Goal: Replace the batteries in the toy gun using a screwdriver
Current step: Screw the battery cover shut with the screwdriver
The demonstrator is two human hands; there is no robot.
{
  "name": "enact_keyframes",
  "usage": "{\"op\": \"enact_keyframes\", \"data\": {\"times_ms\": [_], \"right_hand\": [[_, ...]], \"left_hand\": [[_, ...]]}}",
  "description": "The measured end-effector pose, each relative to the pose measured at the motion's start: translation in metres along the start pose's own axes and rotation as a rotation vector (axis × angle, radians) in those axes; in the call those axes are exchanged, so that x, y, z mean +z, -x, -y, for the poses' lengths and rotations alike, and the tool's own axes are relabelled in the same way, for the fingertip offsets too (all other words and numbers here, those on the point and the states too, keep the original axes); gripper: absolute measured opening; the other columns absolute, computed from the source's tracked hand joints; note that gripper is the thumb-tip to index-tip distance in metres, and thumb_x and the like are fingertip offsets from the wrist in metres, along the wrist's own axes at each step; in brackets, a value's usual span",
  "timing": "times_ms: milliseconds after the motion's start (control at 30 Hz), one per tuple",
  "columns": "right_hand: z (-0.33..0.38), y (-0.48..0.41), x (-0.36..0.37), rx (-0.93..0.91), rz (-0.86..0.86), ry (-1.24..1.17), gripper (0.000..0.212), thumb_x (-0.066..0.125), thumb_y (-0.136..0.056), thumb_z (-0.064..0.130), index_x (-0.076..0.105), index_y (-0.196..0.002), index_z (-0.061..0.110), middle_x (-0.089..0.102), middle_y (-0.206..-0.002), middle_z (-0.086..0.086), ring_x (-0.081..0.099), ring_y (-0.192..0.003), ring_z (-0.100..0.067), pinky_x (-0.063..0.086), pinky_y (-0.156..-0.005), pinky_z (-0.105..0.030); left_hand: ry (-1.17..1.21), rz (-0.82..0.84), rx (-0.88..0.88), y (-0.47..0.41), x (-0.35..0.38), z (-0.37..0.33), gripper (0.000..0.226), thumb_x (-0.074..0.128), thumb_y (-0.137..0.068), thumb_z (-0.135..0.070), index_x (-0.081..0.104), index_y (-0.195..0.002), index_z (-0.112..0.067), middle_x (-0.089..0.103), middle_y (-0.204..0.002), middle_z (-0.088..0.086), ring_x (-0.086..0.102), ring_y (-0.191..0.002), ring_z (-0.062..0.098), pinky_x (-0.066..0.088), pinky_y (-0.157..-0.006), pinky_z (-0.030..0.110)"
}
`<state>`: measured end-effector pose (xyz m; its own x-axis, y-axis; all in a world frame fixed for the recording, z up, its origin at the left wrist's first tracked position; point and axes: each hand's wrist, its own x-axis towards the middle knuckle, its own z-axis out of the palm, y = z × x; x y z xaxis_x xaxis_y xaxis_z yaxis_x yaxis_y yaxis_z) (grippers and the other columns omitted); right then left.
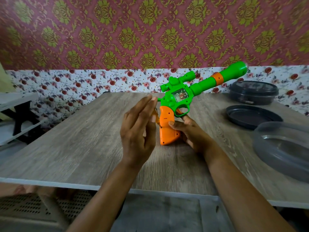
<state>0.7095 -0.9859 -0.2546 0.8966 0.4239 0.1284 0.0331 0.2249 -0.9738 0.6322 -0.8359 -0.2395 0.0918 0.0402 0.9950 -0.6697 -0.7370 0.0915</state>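
The right hand [189, 131] grips the toy gun [184, 96] by its orange handle, butt down on the counter [66, 139]. The left hand [138, 131], fingers straight, touches the amber screwdriver [157, 117].

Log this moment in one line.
left hand: fingers straight beside screwdriver, hold unclear | right hand: grips toy gun at handle | toy gun: butt on table
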Motion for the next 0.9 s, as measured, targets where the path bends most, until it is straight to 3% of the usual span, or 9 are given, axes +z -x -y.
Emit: {"op": "enact_keyframes", "data": {"times_ms": [133, 233, 333, 433, 500, 667, 800, 900], "right_hand": [[-0.0001, 0.0002, -0.0011, -0.003, 0.011, 0.003, 0.05, 0.058, -0.086, 0.013, 0.043, -0.133, 0.021, 0.066, -0.116, -0.007, 0.065, -0.103, -0.02, 0.054, -0.088, -0.036], [0.0009, 0.0008, -0.0008, -0.007, 0.015, 0.008, 0.047, 0.057, -0.087, 0.012, 0.043, -0.131, 0.023, 0.067, -0.113, -0.003, 0.066, -0.1, -0.016, 0.056, -0.083, -0.031], [0.002, 0.0017, -0.0007, -0.006, 0.015, 0.007, 0.044, 0.056, -0.088, 0.011, 0.044, -0.128, 0.025, 0.067, -0.11, 0.001, 0.067, -0.095, -0.012, 0.057, -0.077, -0.027], [0.0031, 0.0023, 0.0, -0.004, 0.016, 0.014, 0.041, 0.056, -0.089, 0.011, 0.044, -0.125, 0.026, 0.067, -0.106, 0.003, 0.067, -0.092, -0.009, 0.057, -0.076, -0.026], [0.0035, 0.0027, 0.0006, -0.011, 0.015, 0.013, 0.041, 0.054, -0.089, 0.009, 0.044, -0.126, 0.025, 0.066, -0.107, 0.003, 0.068, -0.09, -0.008, 0.057, -0.074, -0.025], [0.0049, 0.0051, 0.0015, -0.023, 0.039, 0.013, 0.041, 0.052, -0.09, 0.008, 0.043, -0.128, 0.023, 0.065, -0.113, -0.001, 0.066, -0.095, -0.012, 0.057, -0.077, -0.026], [0.0055, 0.0053, 0.0022, -0.032, 0.033, 0.011, 0.043, 0.051, -0.091, 0.006, 0.042, -0.129, 0.022, 0.064, -0.111, 0.0, 0.065, -0.094, -0.011, 0.057, -0.076, -0.025], [0.0053, 0.0046, 0.0018, -0.024, 0.032, 0.018, 0.041, 0.052, -0.09, 0.008, 0.043, -0.127, 0.024, 0.064, -0.111, 0.002, 0.066, -0.093, -0.01, 0.057, -0.074, -0.024]], "left_hand": [[-0.01, -0.022, -0.012, -0.0006, -0.0008, 0.0021, 0.017, 0.055, -0.093, -0.016, 0.057, -0.109, -0.012, 0.046, -0.102, 0.005, 0.041, -0.095, -0.002, 0.038, -0.081, 0.01], [0.006, -0.02, -0.034, -0.0005, 0.0001, 0.0017, 0.017, 0.05, -0.094, -0.017, 0.051, -0.11, -0.012, 0.047, -0.101, 0.003, 0.047, -0.091, 0.005, 0.043, -0.075, 0.019], [0.023, 0.012, -0.067, -0.0008, 0.0017, -0.002, 0.029, 0.042, -0.095, -0.013, 0.044, -0.124, -0.01, 0.053, -0.115, 0.0, 0.055, -0.099, 0.012, 0.047, -0.079, 0.032], [0.012, 0.032, -0.049, 0.0003, 0.0017, -0.0026, 0.035, 0.038, -0.093, -0.006, 0.048, -0.127, -0.007, 0.053, -0.126, 0.004, 0.05, -0.119, 0.007, 0.045, -0.09, 0.031], [0.019, 0.028, -0.031, -0.0002, 0.0015, -0.0003, 0.032, 0.042, -0.094, -0.009, 0.052, -0.124, -0.006, 0.05, -0.128, 0.008, 0.048, -0.121, 0.009, 0.044, -0.092, 0.028], [-0.001, 0.009, 0.003, 0.001, -0.0001, 0.0017, 0.008, 0.048, -0.093, -0.013, 0.052, -0.1, -0.011, 0.045, -0.099, 0.004, 0.044, -0.093, 0.006, 0.042, -0.073, 0.021], [0.061, 0.031, -0.061, -0.0003, 0.0016, -0.0024, 0.027, 0.039, -0.095, -0.012, 0.043, -0.122, -0.012, 0.055, -0.113, 0.0, 0.06, -0.095, 0.012, 0.051, -0.072, 0.039], [0.035, 0.052, -0.052, -0.0006, 0.0003, -0.0027, 0.034, 0.035, -0.097, -0.013, 0.042, -0.131, -0.009, 0.055, -0.129, 0.003, 0.059, -0.111, 0.011, 0.054, -0.076, 0.039]]}}
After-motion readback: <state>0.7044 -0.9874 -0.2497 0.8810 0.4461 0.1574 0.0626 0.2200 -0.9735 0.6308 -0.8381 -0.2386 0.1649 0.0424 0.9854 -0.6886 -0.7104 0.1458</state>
